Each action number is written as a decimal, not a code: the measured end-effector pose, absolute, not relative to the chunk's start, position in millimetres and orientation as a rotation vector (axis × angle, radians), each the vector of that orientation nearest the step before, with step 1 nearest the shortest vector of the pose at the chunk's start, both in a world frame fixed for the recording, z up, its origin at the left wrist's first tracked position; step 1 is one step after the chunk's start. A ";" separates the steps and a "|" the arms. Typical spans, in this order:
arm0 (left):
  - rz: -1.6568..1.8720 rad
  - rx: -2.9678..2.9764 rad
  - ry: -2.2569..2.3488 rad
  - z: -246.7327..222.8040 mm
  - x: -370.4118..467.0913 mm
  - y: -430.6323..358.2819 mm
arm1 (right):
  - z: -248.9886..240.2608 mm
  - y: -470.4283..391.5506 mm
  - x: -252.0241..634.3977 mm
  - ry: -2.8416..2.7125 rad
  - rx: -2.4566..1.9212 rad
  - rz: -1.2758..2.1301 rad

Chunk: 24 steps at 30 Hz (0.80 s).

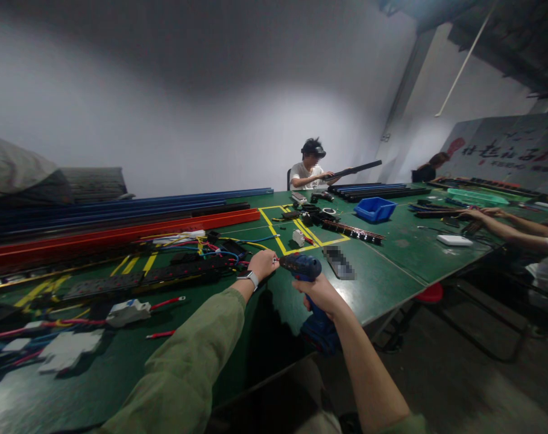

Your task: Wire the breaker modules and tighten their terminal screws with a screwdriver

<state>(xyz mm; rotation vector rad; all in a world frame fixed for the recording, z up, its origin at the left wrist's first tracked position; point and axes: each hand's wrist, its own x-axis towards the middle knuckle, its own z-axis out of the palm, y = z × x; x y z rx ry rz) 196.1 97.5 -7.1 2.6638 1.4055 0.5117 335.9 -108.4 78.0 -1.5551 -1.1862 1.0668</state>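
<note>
My right hand (pixel 321 293) grips the handle of a blue cordless drill (pixel 306 265), which points left with its battery low over the table's near edge. At the drill's tip, my left hand (pixel 261 263) is closed on something small that I cannot make out. Its wrist wears a watch with a pale band (pixel 253 277). Left of that hand lies a long black socket strip (pixel 183 271) among coloured wires. A white breaker (pixel 129 312) with red cable ends rests nearer to me. Beyond the drill stands another small white breaker (pixel 298 237).
The green table (pixel 391 256) has yellow tape marks. A dark, blurred-out phone (pixel 339 263) lies right of the drill, with a blue bin (pixel 375 209) behind it. Orange rails (pixel 201 228) run along the left. One person (pixel 307 172) sits opposite; another's hands (pixel 477 217) work at right.
</note>
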 end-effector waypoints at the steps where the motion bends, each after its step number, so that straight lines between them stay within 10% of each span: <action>1: 0.514 2.667 1.406 -7.6 196.2 97.9 | 78.5 -108.7 335.6 -1.187 -1.556 1.065; 24: 0.561 2.700 1.355 -12.8 194.9 101.7 | 78.2 -108.7 336.2 -1.203 -1.566 1.061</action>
